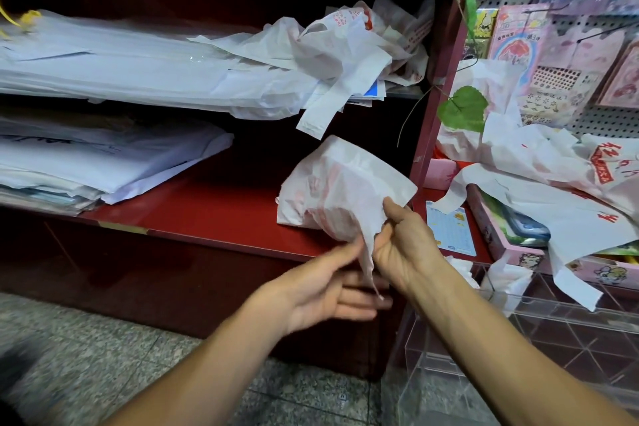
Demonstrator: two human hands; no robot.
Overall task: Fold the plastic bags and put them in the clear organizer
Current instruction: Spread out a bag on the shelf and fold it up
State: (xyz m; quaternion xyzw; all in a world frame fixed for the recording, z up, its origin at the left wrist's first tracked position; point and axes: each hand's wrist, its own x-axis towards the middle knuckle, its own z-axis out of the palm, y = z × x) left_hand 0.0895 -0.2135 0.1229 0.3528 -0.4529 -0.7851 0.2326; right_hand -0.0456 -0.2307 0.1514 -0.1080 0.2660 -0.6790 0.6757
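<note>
Plastic bag (340, 190), part-folded, sits mid-frame over the red shelf (214, 214). Right hand (403, 245) pinches its corner; left hand (332, 290) spread, fingers straight by the dangling handle. Organizer (518, 339) at 4 o'clock holds a few white bags. Loose bags (539, 162) at 2 o'clock, unfolded.

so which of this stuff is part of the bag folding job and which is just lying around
Part of the job:
bag in hand, held by the right hand
left hand
loose bags on the upper shelf
clear organizer

Lying about:
flat sheet stacks
green leaves
sticker packs
</note>
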